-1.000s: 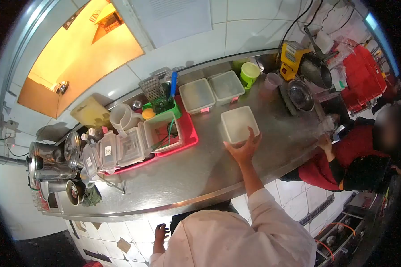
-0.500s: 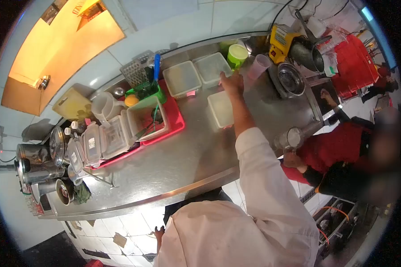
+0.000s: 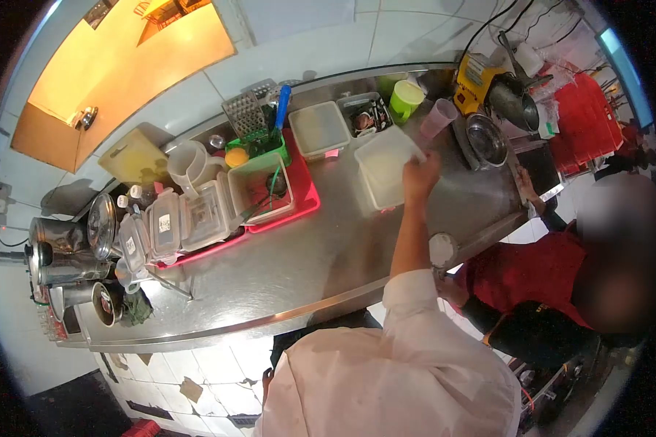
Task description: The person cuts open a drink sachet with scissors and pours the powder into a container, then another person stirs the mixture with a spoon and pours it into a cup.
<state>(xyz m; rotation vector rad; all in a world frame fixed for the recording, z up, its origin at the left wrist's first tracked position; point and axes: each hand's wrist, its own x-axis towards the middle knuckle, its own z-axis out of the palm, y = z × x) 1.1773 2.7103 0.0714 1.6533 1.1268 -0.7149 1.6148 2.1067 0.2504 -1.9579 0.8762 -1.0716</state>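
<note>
Above the counter, my right hand (image 3: 421,178) pinches the edge of a translucent plastic lid (image 3: 393,151). The lid lies tilted over a pale lidded container (image 3: 377,191), overlapping its top; whether they touch I cannot tell. Just behind stands an uncovered container (image 3: 364,116) with dark and reddish small items inside. Another lidded container (image 3: 319,130) is to its left. Only a sliver of my left hand (image 3: 267,379) shows low beside my body, its fingers hidden.
A green-lidded cup (image 3: 406,100), pink tumbler (image 3: 439,118) and metal bowl (image 3: 486,140) stand at the back right. A red tray (image 3: 307,197) carries containers and a grater (image 3: 246,115). At right, a person in red (image 3: 521,273) holds a pitcher (image 3: 442,249) by the counter edge.
My right hand has lifted the lid off the back container and brought it toward me over the pale container. The other person's pitcher has moved nearer the counter's front edge.
</note>
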